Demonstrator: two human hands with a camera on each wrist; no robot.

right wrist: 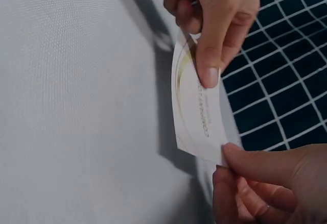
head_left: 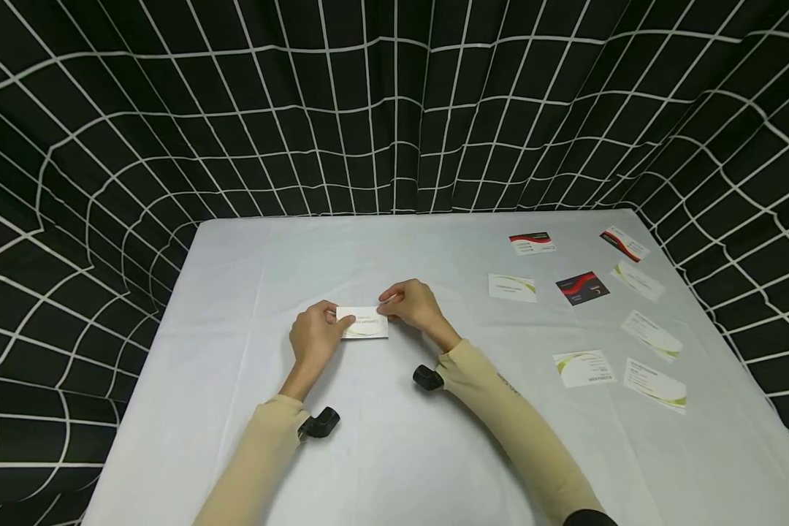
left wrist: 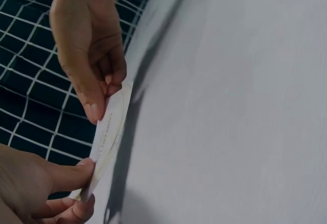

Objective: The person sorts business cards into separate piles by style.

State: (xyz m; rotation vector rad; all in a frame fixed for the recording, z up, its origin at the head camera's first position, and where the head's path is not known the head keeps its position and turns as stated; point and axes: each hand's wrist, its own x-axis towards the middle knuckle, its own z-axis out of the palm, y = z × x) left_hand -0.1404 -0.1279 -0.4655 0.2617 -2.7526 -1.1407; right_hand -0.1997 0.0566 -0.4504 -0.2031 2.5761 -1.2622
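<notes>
Between the two hands is a white business card (head_left: 367,326) with a yellow-green curve and grey print, raised a little above the table with its shadow beneath. My left hand (head_left: 317,337) pinches one end, thumb on the printed face and fingers behind. The right hand (head_left: 416,305) pinches the opposite upper corner between thumb and fingertips. In the left wrist view the card (left wrist: 108,137) appears nearly edge-on. The right wrist view shows the card (right wrist: 194,106) slightly bowed. Whether it is one card or a thin stack, I cannot tell.
On the right side of the white table (head_left: 237,277) lie several loose cards: white-and-green ones such as this card (head_left: 585,367), a dark red-striped card (head_left: 582,288) and a red-black-white card (head_left: 532,243). Black curtains with a white grid (head_left: 381,109) stand behind and beside the table.
</notes>
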